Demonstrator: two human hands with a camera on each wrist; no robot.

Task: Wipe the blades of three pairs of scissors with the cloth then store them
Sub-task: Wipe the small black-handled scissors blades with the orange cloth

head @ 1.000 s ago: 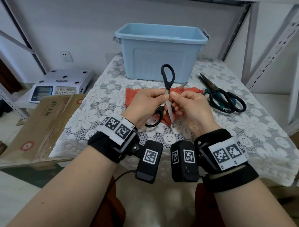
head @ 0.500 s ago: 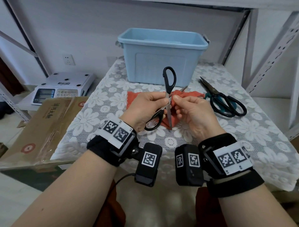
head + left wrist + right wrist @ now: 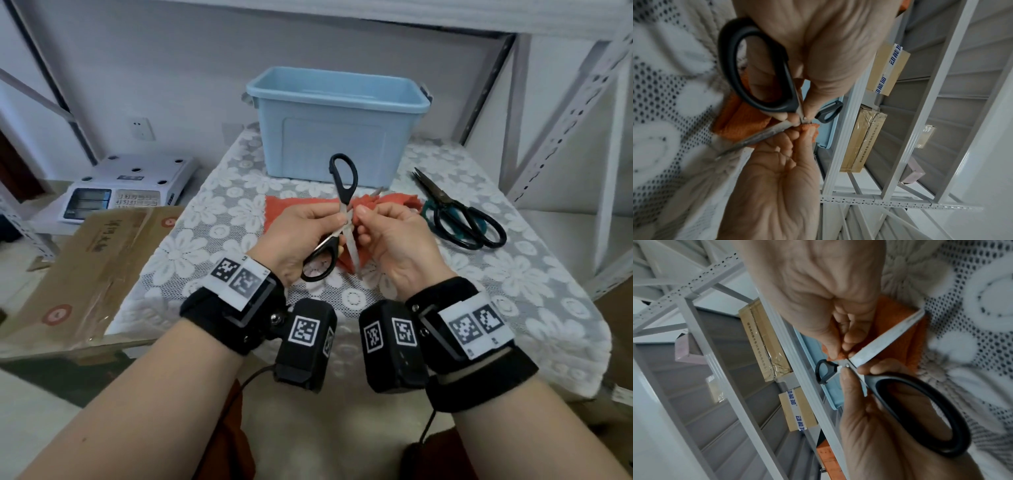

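The lace-covered table (image 3: 513,274) carries a blue bin (image 3: 337,126) at 12 o'clock. In front of the bin lies the orange cloth (image 3: 287,205). At 2 o'clock rest the dark-handled scissors (image 3: 459,216), blades together. Over the cloth, the left hand (image 3: 298,236) grips the black scissors (image 3: 342,219) near the pivot, opened wide, one loop up at 12, one blade pointing down at 6. The right hand (image 3: 394,243) pinches a fold of cloth against that blade by the pivot.
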